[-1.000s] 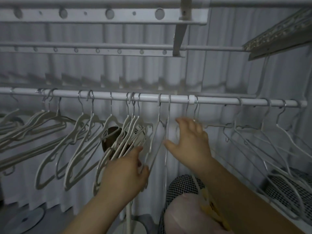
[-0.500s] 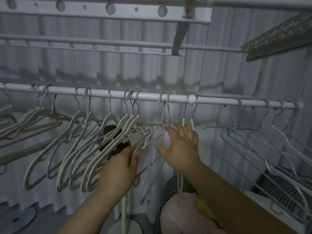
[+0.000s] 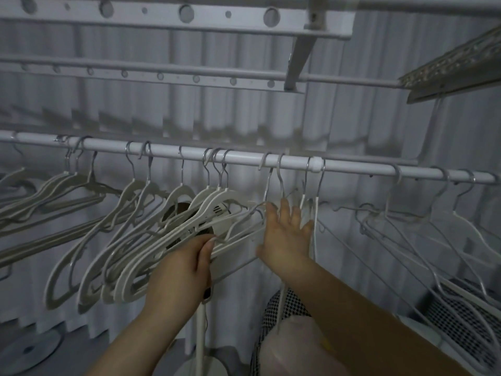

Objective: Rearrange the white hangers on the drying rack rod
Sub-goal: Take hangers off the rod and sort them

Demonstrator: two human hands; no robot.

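Note:
A white rod (image 3: 244, 158) runs across the view with several white hangers hooked on it. A bunch of thick white plastic hangers (image 3: 151, 240) hangs tilted left of centre. My left hand (image 3: 180, 270) grips the lower edge of that bunch from below. My right hand (image 3: 287, 234) reaches up with straight, spread fingers among the thin white wire hangers (image 3: 273, 191) at the rod's middle, touching them. More thin wire hangers (image 3: 406, 226) hang to the right.
Upper rack bars with round holes (image 3: 187, 14) sit overhead. Behind the hangers stands a fan (image 3: 217, 213) on a white pole (image 3: 200, 335). A checkered cloth (image 3: 284, 305) and a pale bag (image 3: 292, 348) lie below, a checkered box (image 3: 461, 321) at the right.
My left hand pushed the plastic hanger bunch leftward and up, so it tilts more. My right hand moved left and higher into the wire hangers at the rod's middle.

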